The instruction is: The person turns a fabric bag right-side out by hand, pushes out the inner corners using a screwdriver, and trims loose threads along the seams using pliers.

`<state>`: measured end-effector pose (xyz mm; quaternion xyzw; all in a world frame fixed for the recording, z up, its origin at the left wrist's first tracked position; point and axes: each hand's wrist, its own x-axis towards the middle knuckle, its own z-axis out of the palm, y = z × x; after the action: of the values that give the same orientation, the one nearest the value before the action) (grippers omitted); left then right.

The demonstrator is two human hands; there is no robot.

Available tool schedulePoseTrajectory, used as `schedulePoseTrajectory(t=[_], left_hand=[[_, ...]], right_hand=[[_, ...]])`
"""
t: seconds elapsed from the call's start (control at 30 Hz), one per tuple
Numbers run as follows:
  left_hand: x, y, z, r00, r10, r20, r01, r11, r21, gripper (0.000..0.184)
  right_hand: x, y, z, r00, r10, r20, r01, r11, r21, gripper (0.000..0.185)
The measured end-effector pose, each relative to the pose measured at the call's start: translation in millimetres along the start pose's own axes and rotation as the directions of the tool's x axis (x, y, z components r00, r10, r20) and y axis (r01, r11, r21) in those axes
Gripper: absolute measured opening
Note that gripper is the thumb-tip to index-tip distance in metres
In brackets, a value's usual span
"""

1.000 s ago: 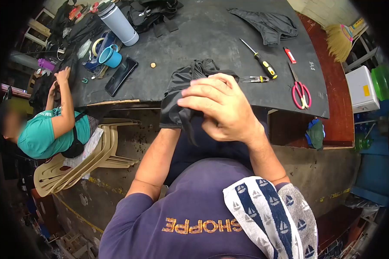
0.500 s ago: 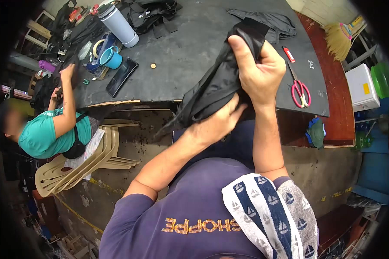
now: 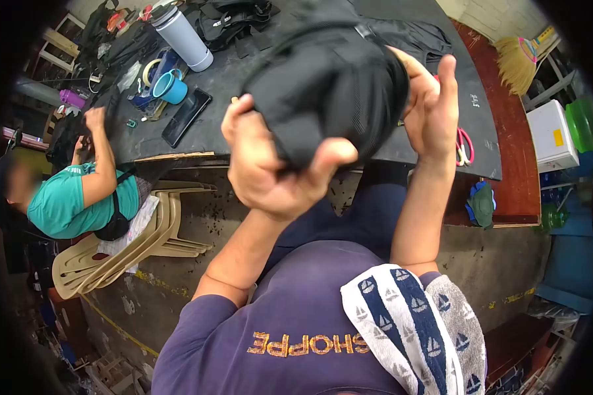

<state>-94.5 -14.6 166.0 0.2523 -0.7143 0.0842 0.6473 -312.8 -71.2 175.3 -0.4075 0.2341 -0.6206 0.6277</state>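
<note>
A black fabric piece (image 3: 336,92), rounded and blurred by motion, is held up over the table's front edge between both hands. My left hand (image 3: 277,171) has it by the lower left edge, fingers bent and thumb standing out. At its right edge is my right hand (image 3: 431,105), with fingers partly behind the fabric and thumb pointing up, away from it. Close by my right wrist lie pink-handled scissors (image 3: 466,146), partly covered by that hand. More black fabric (image 3: 418,43) lies flat on the table behind the held piece.
On the dark table (image 3: 227,141) stand a grey-blue tumbler (image 3: 184,43) and a blue cup (image 3: 170,87), beside a phone (image 3: 186,118). A co-worker in a teal shirt (image 3: 66,201) sits at left by stacked plastic chairs (image 3: 125,253). A broom (image 3: 517,62) is at the far right.
The fabric piece has turned and spread from a hanging, folded shape into a rounded one. My left hand has moved up and left; my right hand has shifted right, its thumb off the fabric.
</note>
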Motion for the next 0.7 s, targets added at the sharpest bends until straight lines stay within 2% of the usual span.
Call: schedulePoseTrajectory(t=[0.03,0.1,0.13,0.17,0.2,0.27,0.3,0.37,0.4,0.47,0.5,0.57,0.63,0.7], left_hand=[[-2,-8,4,0.997,-0.007,-0.082,0.008,1.0,0.009,0.051],[-2,-14,26,0.962,-0.188,-0.197,0.143,0.965,-0.219,0.054],[-3,-11,33,0.948,-0.236,-0.215,0.173,0.945,-0.277,0.056],[-3,-7,41,0.93,-0.284,-0.233,0.197,0.921,-0.335,0.057],[-4,2,48,0.941,-0.276,-0.195,0.195,0.915,-0.353,0.053],[-6,17,51,0.954,-0.261,-0.144,0.191,0.906,-0.377,0.047],[-8,23,48,0.958,-0.255,-0.129,0.189,0.904,-0.383,0.045],[-18,38,37,0.931,-0.34,0.132,0.364,0.891,-0.273,0.037],[-19,45,31,0.931,-0.34,0.131,0.363,0.891,-0.273,0.037],[-22,54,16,0.83,-0.444,0.338,0.548,0.764,-0.34,0.032],[-29,58,11,0.829,-0.442,0.342,0.548,0.764,-0.341,0.032],[-54,63,0,0.733,-0.514,0.445,0.669,0.66,-0.34,0.032],[-55,60,-3,0.676,-0.544,0.498,0.727,0.604,-0.328,0.033],[-51,51,0,0.698,-0.613,0.37,0.716,0.605,-0.349,0.034]], right_hand=[[-12,0,5,0.996,-0.01,0.093,0.009,1.0,0.004,0.067],[-30,4,15,0.963,-0.03,0.269,0.027,1.0,0.016,0.081],[-28,10,25,0.963,-0.03,0.267,0.027,1.0,0.017,0.081],[-26,22,41,0.98,-0.199,0.0,0.199,0.979,-0.031,0.08],[-24,33,57,0.894,-0.368,-0.257,0.347,0.93,-0.124,0.079],[-21,35,57,0.714,-0.518,-0.471,0.453,0.855,-0.253,0.078],[-15,27,41,0.69,-0.593,-0.416,0.512,0.805,-0.298,0.073],[-4,12,7,0.626,-0.722,-0.294,0.622,0.69,-0.37,0.065],[-1,5,-6,0.626,-0.722,-0.293,0.623,0.69,-0.37,0.065],[3,-9,-32,0.625,-0.695,-0.355,0.517,0.709,-0.479,0.057],[3,-14,-44,0.62,-0.682,-0.388,0.458,0.716,-0.526,0.055],[2,-17,-71,0.625,-0.685,-0.374,0.423,0.7,-0.576,0.054],[1,-16,-80,0.643,-0.688,-0.337,0.351,0.655,-0.669,0.055],[-4,-19,-76,0.625,-0.687,-0.372,0.357,0.674,-0.646,0.055]])
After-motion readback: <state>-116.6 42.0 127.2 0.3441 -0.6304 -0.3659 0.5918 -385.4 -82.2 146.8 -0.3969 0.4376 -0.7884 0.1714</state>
